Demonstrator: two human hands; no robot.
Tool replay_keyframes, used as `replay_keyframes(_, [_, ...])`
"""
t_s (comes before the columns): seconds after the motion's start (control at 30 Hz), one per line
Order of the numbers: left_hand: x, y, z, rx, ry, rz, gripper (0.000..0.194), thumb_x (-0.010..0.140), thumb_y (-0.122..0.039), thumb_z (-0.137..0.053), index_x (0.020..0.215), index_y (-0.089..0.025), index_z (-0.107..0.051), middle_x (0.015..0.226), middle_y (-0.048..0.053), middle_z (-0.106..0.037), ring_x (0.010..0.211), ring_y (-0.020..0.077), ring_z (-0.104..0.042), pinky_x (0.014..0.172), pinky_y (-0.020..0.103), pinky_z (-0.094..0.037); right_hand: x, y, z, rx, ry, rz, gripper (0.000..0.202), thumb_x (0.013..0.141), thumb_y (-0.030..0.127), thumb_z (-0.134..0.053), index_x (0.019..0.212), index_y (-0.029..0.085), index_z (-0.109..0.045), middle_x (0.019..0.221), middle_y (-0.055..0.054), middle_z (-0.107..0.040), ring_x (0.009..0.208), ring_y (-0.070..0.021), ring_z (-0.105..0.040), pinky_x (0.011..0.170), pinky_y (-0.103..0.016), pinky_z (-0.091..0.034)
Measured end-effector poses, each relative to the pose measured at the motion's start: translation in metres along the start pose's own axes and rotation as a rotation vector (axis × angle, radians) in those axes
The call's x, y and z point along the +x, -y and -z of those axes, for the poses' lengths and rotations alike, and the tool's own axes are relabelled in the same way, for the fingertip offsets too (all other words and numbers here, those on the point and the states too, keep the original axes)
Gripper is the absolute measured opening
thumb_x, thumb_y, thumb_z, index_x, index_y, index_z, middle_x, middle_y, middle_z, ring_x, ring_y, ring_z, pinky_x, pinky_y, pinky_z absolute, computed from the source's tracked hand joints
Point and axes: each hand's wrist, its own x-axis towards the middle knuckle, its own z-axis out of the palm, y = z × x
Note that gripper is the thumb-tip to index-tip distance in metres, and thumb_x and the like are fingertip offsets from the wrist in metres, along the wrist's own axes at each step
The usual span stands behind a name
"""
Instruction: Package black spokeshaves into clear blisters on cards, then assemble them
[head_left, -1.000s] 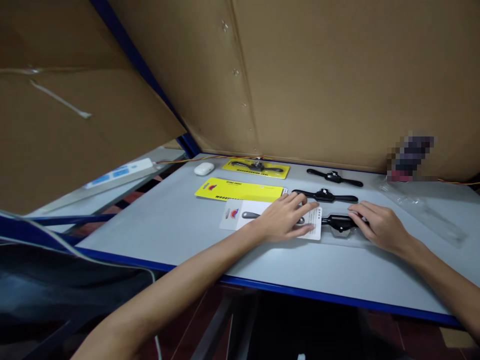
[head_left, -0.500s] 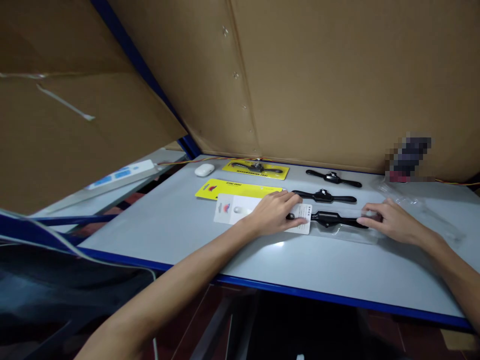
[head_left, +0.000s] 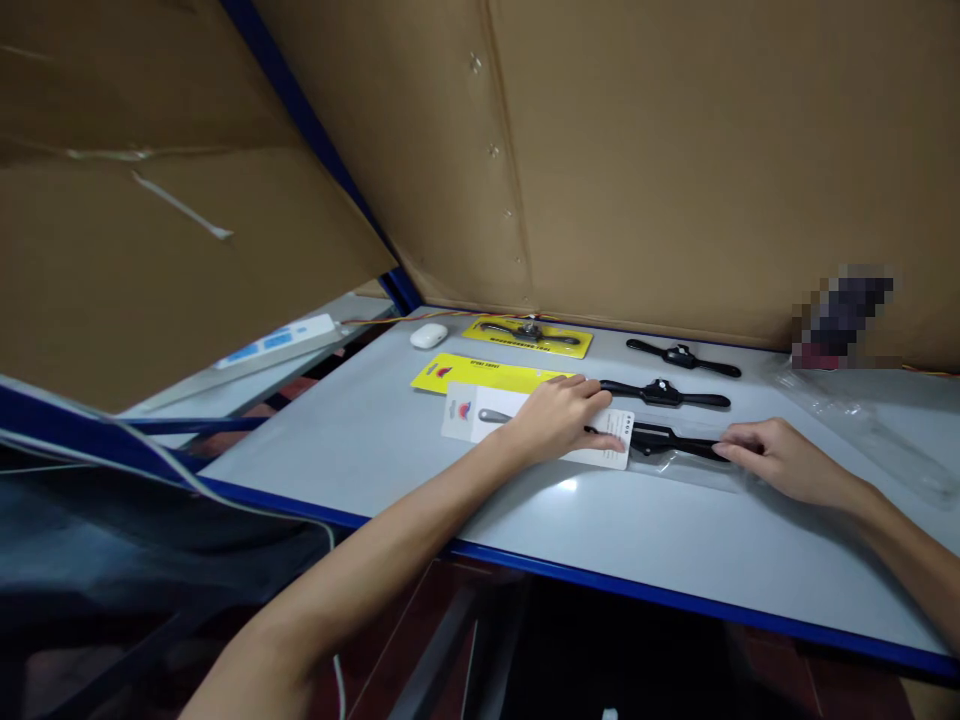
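My left hand [head_left: 562, 415] is closed over a white backing card [head_left: 463, 412] with a grey handle printed on it, its thumb lying near the card's right end. Below that hand, the left handle of a black spokeshave [head_left: 660, 440] is mostly hidden. A clear plastic blister [head_left: 694, 472] lies around the spokeshave and meets the card. Thumb and fingers of my right hand [head_left: 780, 458] pinch the spokeshave's right handle end; whether they also grip the plastic, I cannot tell. Just behind lies a second spokeshave [head_left: 664, 393], and a third spokeshave [head_left: 684, 357] is farther back.
A yellow card [head_left: 480, 374] lies partly under the white card. Behind it is a yellow-carded spokeshave [head_left: 531, 334], beside a white earbud case [head_left: 429, 336]. Loose clear plastic [head_left: 885, 440] rests at right, near a pixelated object [head_left: 844, 315]. A power strip [head_left: 277, 342] is at left.
The spokeshave and my right hand have shifted slightly left relative to the white card, so they overlap more. The whole view has moved a little.
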Motion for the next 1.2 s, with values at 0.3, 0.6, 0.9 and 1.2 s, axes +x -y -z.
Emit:
replay_keyframes(0.3, [0.006, -0.012, -0.003, 0.073, -0.037, -0.069, 0.077, 0.098, -0.085, -0.030, 0.093, -0.017, -0.066, 0.083, 0.008, -0.068, 0.081, 0.0237, -0.064, 0.073, 0.035, -0.039, 0.004, 0.019, -0.017, 0.096, 0.057, 0.010, 0.037, 0.103, 0.048, -0.048, 0.093, 0.022, -0.073, 0.059, 0.003, -0.060, 0.056, -0.0171, -0.053, 0.058, -0.032, -0.040])
replay_keyframes(0.6, [0.014, -0.024, -0.005, 0.050, -0.034, -0.100, 0.075, 0.100, -0.084, -0.031, 0.100, -0.019, -0.068, 0.087, 0.008, -0.068, 0.083, 0.0252, -0.062, 0.076, 0.037, -0.039, 0.005, 0.032, -0.025, 0.078, 0.081, 0.088, 0.038, 0.106, 0.043, -0.045, 0.094, 0.021, -0.074, 0.063, 0.001, -0.065, 0.059, -0.0177, -0.057, 0.062, -0.032, -0.043])
replay_keyframes(0.9, [0.032, -0.049, -0.012, 0.066, -0.024, -0.165, 0.069, 0.106, -0.075, -0.025, 0.105, -0.018, -0.065, 0.086, 0.008, -0.070, 0.081, 0.0246, -0.067, 0.072, 0.036, -0.038, 0.006, 0.042, -0.029, 0.124, 0.059, 0.082, 0.038, 0.105, 0.038, -0.042, 0.075, 0.023, -0.058, 0.063, 0.001, -0.061, 0.060, -0.0169, -0.055, 0.065, -0.032, -0.041])
replay_keyframes(1.2, [0.035, -0.060, -0.011, 0.066, -0.070, -0.172, 0.065, 0.108, -0.072, -0.028, 0.103, -0.018, -0.064, 0.080, 0.006, -0.070, 0.074, 0.0223, -0.068, 0.067, 0.035, -0.037, 0.004, 0.039, -0.027, 0.193, 0.110, 0.006, 0.027, 0.098, 0.033, -0.050, 0.073, 0.024, -0.051, 0.064, 0.001, -0.061, 0.060, -0.0160, -0.053, 0.059, -0.030, -0.037])
